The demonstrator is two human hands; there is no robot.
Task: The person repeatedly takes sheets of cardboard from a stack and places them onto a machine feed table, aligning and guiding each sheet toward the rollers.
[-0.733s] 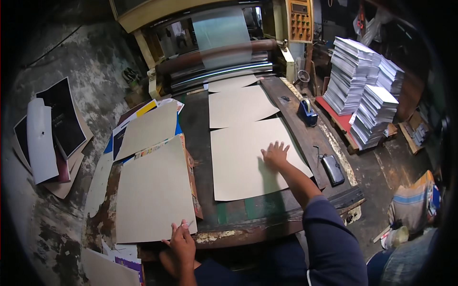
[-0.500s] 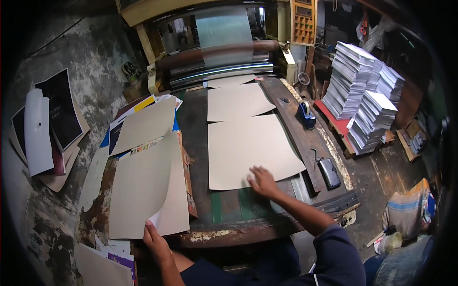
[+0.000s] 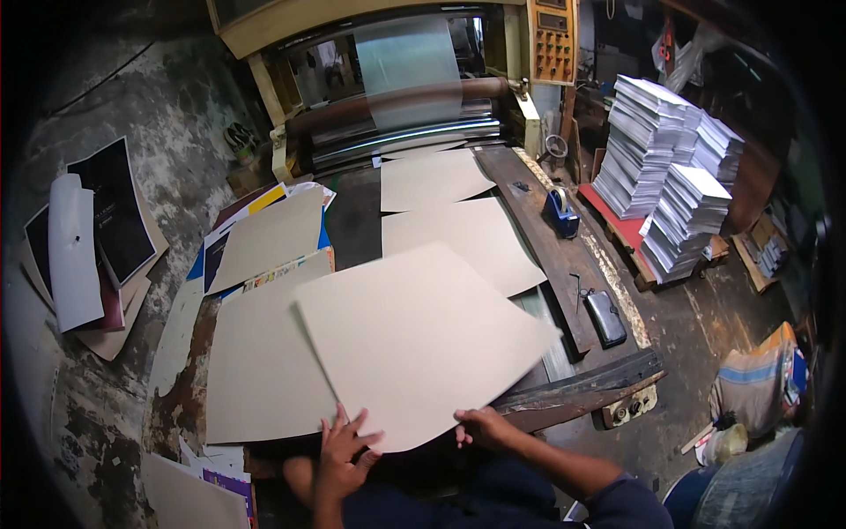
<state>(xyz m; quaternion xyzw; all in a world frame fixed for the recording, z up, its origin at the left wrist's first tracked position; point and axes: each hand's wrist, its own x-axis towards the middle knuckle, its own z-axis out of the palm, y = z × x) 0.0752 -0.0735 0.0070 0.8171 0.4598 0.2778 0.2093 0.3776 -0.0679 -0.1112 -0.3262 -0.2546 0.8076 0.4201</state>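
A large beige sheet of card (image 3: 423, 344) is raised at a slant over the table's near edge. At its near right edge, my right hand (image 3: 485, 429) has its fingers curled and pinches the sheet. My left hand (image 3: 345, 450) is open, its spread fingertips at the sheet's near left corner. Under and left of this sheet lies a stack of similar beige sheets (image 3: 260, 370), with another beige sheet (image 3: 269, 242) behind. Further beige sheets (image 3: 467, 234) lie overlapping in a row that runs up to the machine's rollers (image 3: 405, 128).
A tape dispenser (image 3: 561, 214) and a black case (image 3: 605, 317) rest on the table's right side. Tall stacks of white paper (image 3: 648, 150) stand on a red-topped pallet at right. A button panel (image 3: 553, 44) is on the machine. Dark printed sheets (image 3: 115, 212) lie at left.
A beige sheet has come off the left stack and swung right, over the table. My left hand moved right with it; my right hand left the row and came nearer, onto the sheet's edge.
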